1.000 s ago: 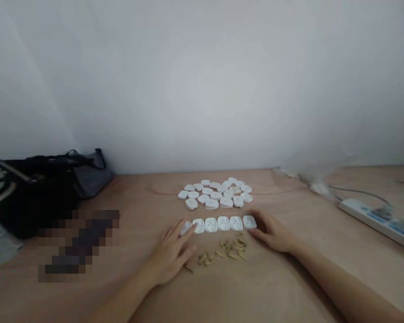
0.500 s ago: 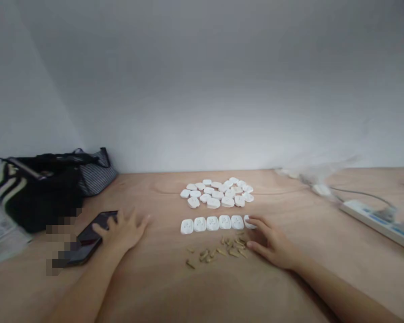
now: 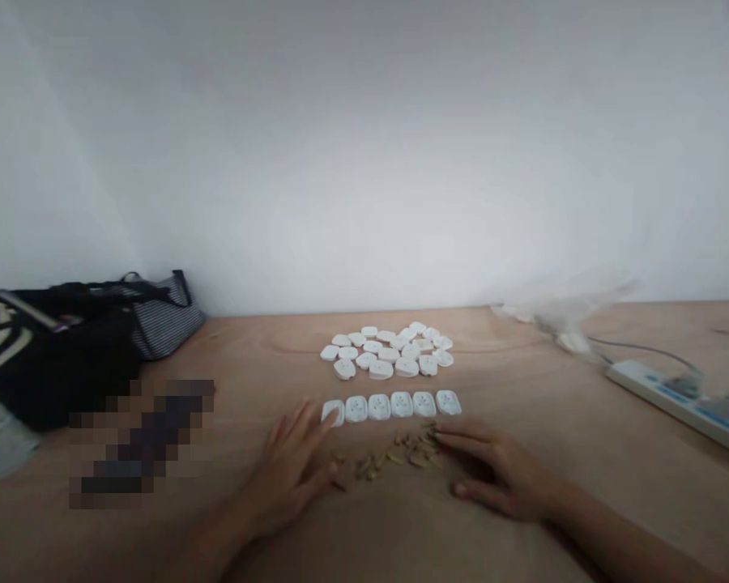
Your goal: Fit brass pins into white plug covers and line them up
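In the head view, a row of several white rounded-square plastic pieces (image 3: 379, 406) with small holes lies across the table. Nearer to me is a loose scatter of small brass-coloured pins (image 3: 394, 458). My left hand (image 3: 296, 470) is open at the left end of the row, its index fingertip over the leftmost piece (image 3: 333, 414) and its thumb beside the pins. At the right edge of the scatter rests my right hand (image 3: 504, 471), open, thumb apart from the fingers, with fingertips at the pins. Neither hand visibly holds anything.
Behind the row lies a cluster of more white plastic pieces (image 3: 389, 355). A black bag (image 3: 66, 356) and a pixelated dark area are on the left. On the right are a white power strip (image 3: 674, 403) with a cable and a crumpled clear plastic bag (image 3: 559, 316).
My left hand has moved right, from beside the dark phone to the row's left end. My right hand has drawn back from the rightmost white piece towards the pins.
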Available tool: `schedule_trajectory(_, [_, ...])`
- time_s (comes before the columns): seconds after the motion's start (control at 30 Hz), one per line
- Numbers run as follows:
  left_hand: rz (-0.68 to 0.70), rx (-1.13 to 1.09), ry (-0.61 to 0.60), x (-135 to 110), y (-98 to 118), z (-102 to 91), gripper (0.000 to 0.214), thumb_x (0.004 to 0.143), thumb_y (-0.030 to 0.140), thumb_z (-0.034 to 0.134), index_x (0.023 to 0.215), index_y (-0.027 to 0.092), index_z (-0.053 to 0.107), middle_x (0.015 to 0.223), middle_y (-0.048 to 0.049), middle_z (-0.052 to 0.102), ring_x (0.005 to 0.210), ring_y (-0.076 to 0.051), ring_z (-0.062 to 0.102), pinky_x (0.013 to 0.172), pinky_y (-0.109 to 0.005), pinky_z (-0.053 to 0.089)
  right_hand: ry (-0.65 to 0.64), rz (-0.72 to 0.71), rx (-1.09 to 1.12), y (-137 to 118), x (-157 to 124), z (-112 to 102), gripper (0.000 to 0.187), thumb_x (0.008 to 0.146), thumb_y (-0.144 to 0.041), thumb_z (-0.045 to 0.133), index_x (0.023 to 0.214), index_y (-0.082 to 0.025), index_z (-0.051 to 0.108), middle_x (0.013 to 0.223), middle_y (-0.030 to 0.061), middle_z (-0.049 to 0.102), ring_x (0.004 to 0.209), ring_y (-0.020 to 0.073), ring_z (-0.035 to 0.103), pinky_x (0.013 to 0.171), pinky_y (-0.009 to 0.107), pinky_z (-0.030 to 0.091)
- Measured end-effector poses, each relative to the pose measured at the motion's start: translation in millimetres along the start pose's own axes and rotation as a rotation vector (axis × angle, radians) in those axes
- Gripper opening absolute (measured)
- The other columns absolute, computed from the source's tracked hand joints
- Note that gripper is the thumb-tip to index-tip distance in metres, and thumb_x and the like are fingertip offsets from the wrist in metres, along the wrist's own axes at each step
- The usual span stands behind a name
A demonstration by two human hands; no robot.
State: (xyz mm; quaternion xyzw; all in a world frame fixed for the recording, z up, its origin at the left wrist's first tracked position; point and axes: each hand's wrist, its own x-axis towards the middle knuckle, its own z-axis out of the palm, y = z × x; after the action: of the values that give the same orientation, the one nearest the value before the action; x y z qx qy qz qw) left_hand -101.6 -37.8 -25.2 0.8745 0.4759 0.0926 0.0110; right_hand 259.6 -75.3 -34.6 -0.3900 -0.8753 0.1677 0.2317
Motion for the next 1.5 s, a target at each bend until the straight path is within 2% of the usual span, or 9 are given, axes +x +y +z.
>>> schedule_trajectory(0.13, [0.18, -0.025, -0.105, -5.7, 12.1, -7.9, 0.065, 0.088, 0.056, 0.041, 0.143, 0.035, 0.015, 0.153, -0.0012, 0.011, 0.138, -0.033, 0.013, 0.109, -0.054, 0.016, -0.12, -0.009, -0.059, -1.2, -2.8, -0.6, 0.065, 0.087, -0.046, 0.05, 0.143, -0.023, 0.027, 0.145, 0.0087, 0.033, 0.133, 0.0278, 0.03, 0.11, 0.048, 0.024])
schedule_trajectory(0.33, [0.169, 0.004, -0.209, -2.1, 20.8, -16.7, 0.059, 0.091, 0.056, 0.033, 0.143, 0.037, 0.011, 0.152, -0.0006, 0.01, 0.139, -0.032, 0.01, 0.109, -0.057, 0.014, -0.18, -0.005, -0.087, -3.5, 2.2, -3.2, 0.064, 0.088, -0.048, 0.047, 0.143, -0.024, 0.025, 0.146, 0.0073, 0.031, 0.134, 0.0269, 0.028, 0.111, 0.05, 0.021])
schedule_trajectory(0.47, [0.132, 0.029, -0.185, 2.1, 28.7, -13.8, 0.055, 0.093, 0.054, 0.029, 0.142, 0.038, 0.013, 0.152, -0.0023, 0.006, 0.138, -0.034, 0.005, 0.107, -0.061, 0.012, -0.156, 0.014, -0.074, -4.5, 2.3, -0.8, 0.064, 0.086, -0.049, 0.049, 0.142, -0.025, 0.028, 0.145, 0.0075, 0.033, 0.134, 0.0274, 0.029, 0.111, 0.051, 0.021])
schedule_trajectory(0.6, [0.069, 0.028, -0.135, 6.6, 32.9, -6.3, 0.063, 0.09, 0.058, 0.031, 0.143, 0.034, 0.009, 0.152, -0.0061, 0.001, 0.138, -0.036, 0.003, 0.105, -0.062, 0.013, -0.04, 0.061, -0.046, -4.6, 2.2, 3.5, 0.061, 0.086, -0.049, 0.05, 0.139, -0.023, 0.035, 0.143, 0.0106, 0.036, 0.131, 0.0276, 0.034, 0.107, 0.046, 0.031])
schedule_trajectory(0.7, [0.054, 0.027, -0.125, 9.1, 31.7, -2.3, 0.067, 0.088, 0.061, 0.033, 0.144, 0.033, 0.009, 0.152, -0.0076, 0.003, 0.138, -0.036, 0.005, 0.106, -0.06, 0.014, 0.029, 0.092, -0.089, -1.9, 6.1, 6.1, 0.062, 0.086, -0.051, 0.049, 0.139, -0.023, 0.035, 0.146, 0.0116, 0.03, 0.132, 0.0293, 0.03, 0.107, 0.047, 0.031])
schedule_trajectory(0.83, [0.073, 0.004, -0.136, 12.9, 30.3, -1.0, 0.068, 0.087, 0.062, 0.035, 0.143, 0.032, 0.013, 0.152, -0.0086, 0.006, 0.138, -0.036, 0.007, 0.106, -0.059, 0.016, -0.006, 0.124, -0.165, 3.0, 13.8, 6.8, 0.07, 0.084, -0.056, 0.048, 0.142, -0.023, 0.027, 0.149, 0.0116, 0.022, 0.136, 0.0314, 0.021, 0.108, 0.053, 0.024])
schedule_trajectory(1.27, [0.076, -0.034, -0.132, 22.3, 37.3, 2.8, 0.066, 0.086, 0.061, 0.038, 0.143, 0.034, 0.017, 0.152, -0.0078, 0.007, 0.138, -0.035, 0.005, 0.106, -0.06, 0.014, 0.041, 0.164, -0.116, 11.7, 15.1, 2.9, 0.066, 0.082, -0.057, 0.052, 0.134, -0.018, 0.041, 0.145, 0.0134, 0.032, 0.133, 0.03, 0.029, 0.107, 0.049, 0.029])
schedule_trajectory(1.4, [0.069, -0.049, -0.093, 19.8, 35.9, 2.6, 0.071, 0.085, 0.06, 0.041, 0.144, 0.032, 0.014, 0.152, -0.009, 0.004, 0.138, -0.037, 0.004, 0.105, -0.061, 0.014, 0.045, 0.099, -0.136, 9.1, 13.4, 0.2, 0.07, 0.083, -0.054, 0.053, 0.14, -0.018, 0.032, 0.146, 0.0127, 0.031, 0.135, 0.0288, 0.025, 0.11, 0.05, 0.021])
schedule_trajectory(1.5, [0.014, -0.076, -0.047, 19.8, 32.2, 5.6, 0.067, 0.088, 0.057, 0.039, 0.145, 0.028, 0.017, 0.153, -0.0089, 0.008, 0.138, -0.036, 0.006, 0.106, -0.06, 0.015, -0.028, 0.005, -0.133, 4.1, 10.3, -1.3, 0.069, 0.083, -0.053, 0.053, 0.141, -0.024, 0.029, 0.146, 0.0097, 0.031, 0.136, 0.0287, 0.023, 0.111, 0.054, 0.013])
